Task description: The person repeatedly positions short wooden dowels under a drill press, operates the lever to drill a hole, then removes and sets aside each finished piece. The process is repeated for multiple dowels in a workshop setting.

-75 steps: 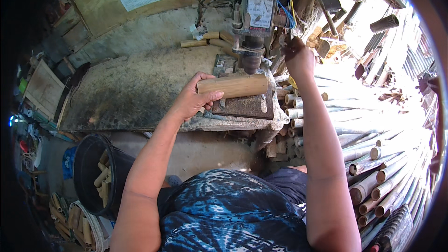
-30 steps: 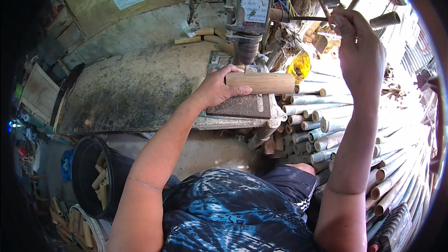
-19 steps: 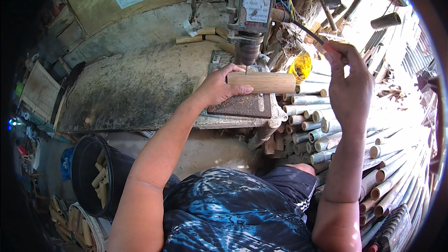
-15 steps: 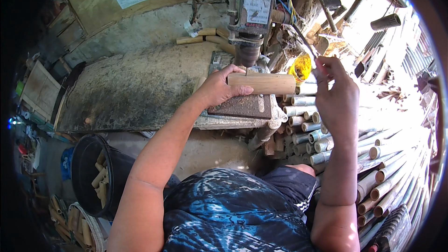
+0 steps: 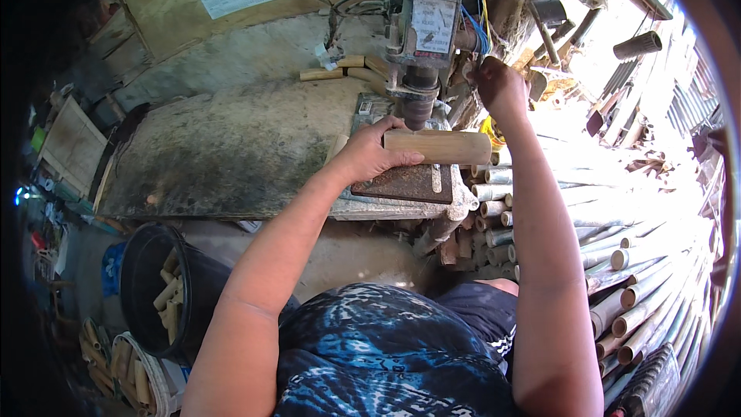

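Observation:
A short length of pale bamboo [image 5: 451,147] lies sideways under the drill press [image 5: 423,23]. My left hand [image 5: 377,153] is closed around its left end, thumb along the near side. The drill chuck [image 5: 417,113] sits just above the bamboo's upper side near my fingers, and no bare bit shows between them. My right hand [image 5: 503,86] is raised to the right of the drill press with fingers curled around its feed lever; the hand hides most of that lever. Beneath the bamboo is a dark drill table plate [image 5: 403,184].
A worn wooden bench [image 5: 224,150] spreads leftward, with several bamboo pieces [image 5: 323,74] at its back. Below it stands a black bucket [image 5: 137,305] with cut pieces inside, beside a white sack [image 5: 158,374] of more. Long bamboo poles [image 5: 648,278] are stacked at the right.
My right hand has swung up and left, closer to the drill press. The chuck has come down nearer the bamboo, and the bit that showed before is hidden. My left hand keeps its hold.

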`<action>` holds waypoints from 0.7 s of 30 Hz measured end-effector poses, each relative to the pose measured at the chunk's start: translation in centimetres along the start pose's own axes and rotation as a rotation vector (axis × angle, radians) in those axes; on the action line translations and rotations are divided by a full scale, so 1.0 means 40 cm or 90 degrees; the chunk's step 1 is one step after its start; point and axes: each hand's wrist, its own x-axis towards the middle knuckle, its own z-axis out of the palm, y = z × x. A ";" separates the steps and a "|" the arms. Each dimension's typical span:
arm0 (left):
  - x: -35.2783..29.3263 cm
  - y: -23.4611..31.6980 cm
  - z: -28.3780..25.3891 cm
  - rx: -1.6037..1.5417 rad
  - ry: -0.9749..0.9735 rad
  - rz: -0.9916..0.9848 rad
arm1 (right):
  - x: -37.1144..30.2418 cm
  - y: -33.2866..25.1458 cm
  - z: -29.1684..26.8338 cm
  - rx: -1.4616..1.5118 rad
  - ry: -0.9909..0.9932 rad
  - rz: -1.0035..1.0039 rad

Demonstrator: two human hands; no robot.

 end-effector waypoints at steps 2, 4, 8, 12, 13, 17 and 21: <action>0.001 -0.001 0.000 0.001 -0.001 -0.006 | 0.002 0.005 -0.005 0.020 0.039 -0.021; 0.004 -0.003 -0.001 -0.002 -0.015 -0.015 | -0.031 0.001 -0.043 0.044 -0.089 0.004; 0.007 -0.014 0.002 0.023 -0.011 0.000 | -0.194 -0.042 -0.186 0.051 -0.186 0.031; 0.011 -0.027 0.000 0.013 -0.025 -0.008 | -0.268 -0.100 -0.358 0.028 -0.061 0.018; 0.012 -0.029 0.000 0.027 -0.024 -0.010 | -0.244 -0.115 -0.386 0.015 0.011 0.007; 0.006 -0.023 0.005 0.096 0.013 0.006 | -0.077 -0.155 -0.413 -0.017 0.206 -0.092; -0.026 -0.005 -0.029 -0.026 0.008 0.002 | 0.106 -0.115 -0.392 0.040 0.168 -0.059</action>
